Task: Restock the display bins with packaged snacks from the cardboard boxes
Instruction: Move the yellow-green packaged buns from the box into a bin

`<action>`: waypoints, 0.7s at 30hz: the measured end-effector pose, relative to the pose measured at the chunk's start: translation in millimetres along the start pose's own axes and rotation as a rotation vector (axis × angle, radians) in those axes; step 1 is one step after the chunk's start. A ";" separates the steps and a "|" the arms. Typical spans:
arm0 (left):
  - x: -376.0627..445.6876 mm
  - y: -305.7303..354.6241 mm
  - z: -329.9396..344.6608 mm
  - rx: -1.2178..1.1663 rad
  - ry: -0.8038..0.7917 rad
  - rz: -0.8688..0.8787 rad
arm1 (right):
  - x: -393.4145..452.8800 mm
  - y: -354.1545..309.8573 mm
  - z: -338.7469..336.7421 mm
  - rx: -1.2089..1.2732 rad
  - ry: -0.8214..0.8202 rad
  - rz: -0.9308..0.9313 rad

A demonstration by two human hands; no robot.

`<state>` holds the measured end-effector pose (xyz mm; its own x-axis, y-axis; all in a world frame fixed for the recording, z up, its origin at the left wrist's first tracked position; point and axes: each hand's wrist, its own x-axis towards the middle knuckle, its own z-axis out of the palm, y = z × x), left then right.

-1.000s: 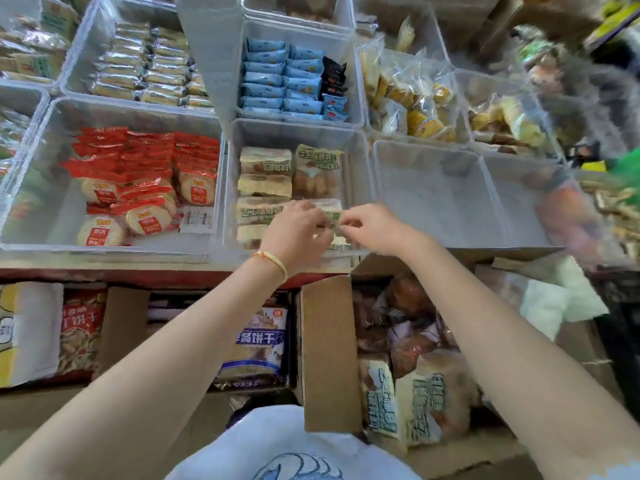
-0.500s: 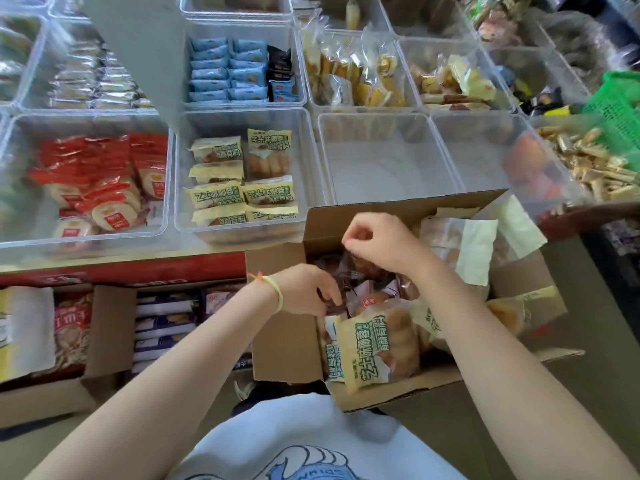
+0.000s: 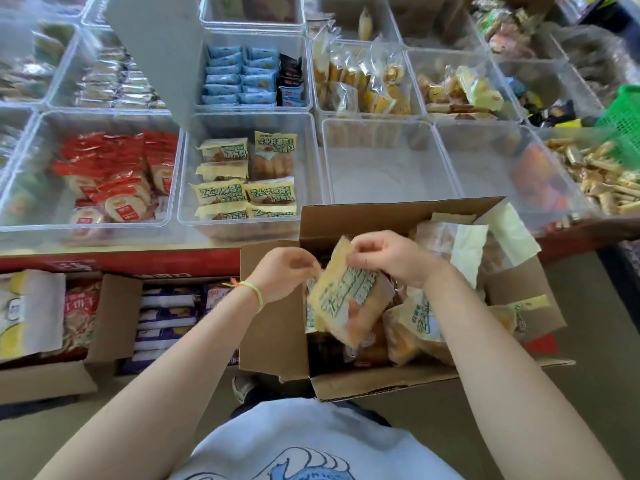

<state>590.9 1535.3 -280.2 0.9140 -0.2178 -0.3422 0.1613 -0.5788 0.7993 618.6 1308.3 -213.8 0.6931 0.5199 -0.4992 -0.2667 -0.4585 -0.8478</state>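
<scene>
A moment ago both hands were down in the cardboard box (image 3: 398, 216), feeling among the packs. Now the right hand (image 3: 388, 254) pinches the top of a yellow snack pack (image 3: 346, 299) and has lifted it up above the box. The left hand (image 3: 287, 271) seems to pinch its left edge, though that is blurry. Next stop is likely the half-filled bin (image 3: 242, 230) on the bench.

Retail shop, snack display section. Evidence: rows of clear plastic display bins (image 3: 180, 174) set side by side on a red-edged bench (image 3: 117, 263), each holding one kind of wrapped snack; open cardboard boxes (image 3: 273, 306) of packaged stock on the floor below; green shopping basket (image 3: 623, 119) at the right edge.
</scene>
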 end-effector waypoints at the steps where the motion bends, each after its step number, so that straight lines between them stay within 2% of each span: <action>1: 1.6 0.2 -3.3 -0.006 0.019 -0.009 | -1.0 -2.8 -4.1 0.177 0.048 -0.045; 4: 3.1 8.0 -11.2 -0.001 0.050 -0.033 | 3.2 -14.1 -12.1 0.597 0.203 -0.122; 6: 2.1 20.7 -18.0 -0.183 0.114 -0.078 | 9.2 -21.9 -13.3 0.801 0.291 -0.138; 9: 3.8 35.0 -32.9 -0.751 -0.056 -0.073 | 17.7 -36.2 -10.6 0.918 0.435 -0.148; 10: 3.1 40.2 -36.6 -0.825 -0.098 -0.043 | 21.0 -40.5 -9.7 0.930 0.481 -0.143; 12: 3.4 49.9 -38.9 -0.800 -0.090 -0.014 | 28.1 -50.7 -6.7 0.960 0.536 -0.120; 16: 6.6 60.9 -46.7 -0.792 -0.012 0.005 | 45.0 -70.0 -1.6 0.941 0.566 -0.092; 18: 10.0 57.1 -59.2 -0.848 0.019 0.005 | 52.9 -79.0 -5.2 0.864 0.496 -0.108; 21: 18.1 49.1 -81.8 -0.899 0.062 0.003 | 63.6 -90.7 -17.7 0.444 0.277 -0.051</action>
<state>645.8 1567.2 -206.7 0.9292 -0.1608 -0.3328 0.3652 0.2607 0.8937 698.8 1370.2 -165.5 0.8477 0.2960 -0.4402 -0.4446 -0.0563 -0.8940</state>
